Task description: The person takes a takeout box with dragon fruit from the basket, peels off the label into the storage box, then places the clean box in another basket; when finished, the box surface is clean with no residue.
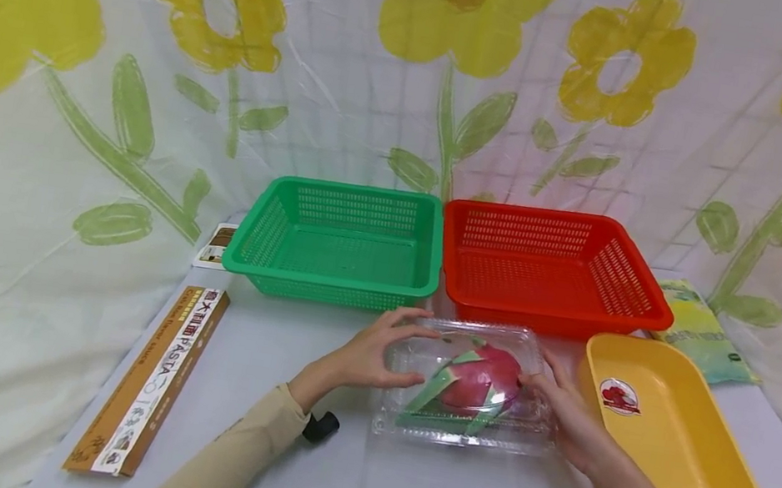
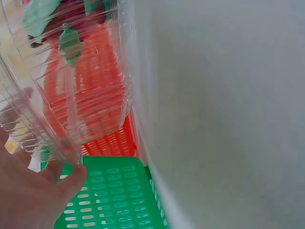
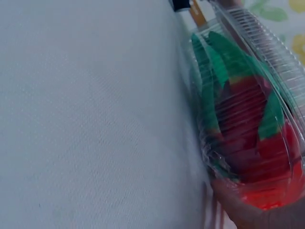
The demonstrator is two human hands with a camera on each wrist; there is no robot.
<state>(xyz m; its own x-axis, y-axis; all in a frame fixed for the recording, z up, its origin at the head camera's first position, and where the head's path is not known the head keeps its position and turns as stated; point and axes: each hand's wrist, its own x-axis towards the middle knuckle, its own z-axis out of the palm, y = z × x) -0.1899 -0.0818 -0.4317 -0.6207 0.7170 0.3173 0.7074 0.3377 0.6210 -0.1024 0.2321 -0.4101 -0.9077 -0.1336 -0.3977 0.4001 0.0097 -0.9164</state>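
Observation:
A clear plastic clamshell box [image 1: 440,361] lies between both hands in the head view. Inside it is a red dragon fruit [image 1: 488,381] with green leaf-like scales, seen through the lid. My left hand [image 1: 369,353] grips the box's left side, fingers spread at the far corner and thumb nearer the front. In the left wrist view the thumb [image 2: 71,183] lies right at the ribbed edge. From the other side my right hand [image 1: 572,423] holds the right edge, fingertips by the lid. The right wrist view shows fingers [image 3: 238,207] under the box's end.
Behind the box stand a green basket [image 1: 338,291] and a red basket [image 1: 555,315], side by side. A yellow tray [image 1: 682,431] sits at the right, near a green-yellow packet [image 1: 707,333]. At the left lie a long pasta box [image 1: 150,381] and another package [image 1: 214,247].

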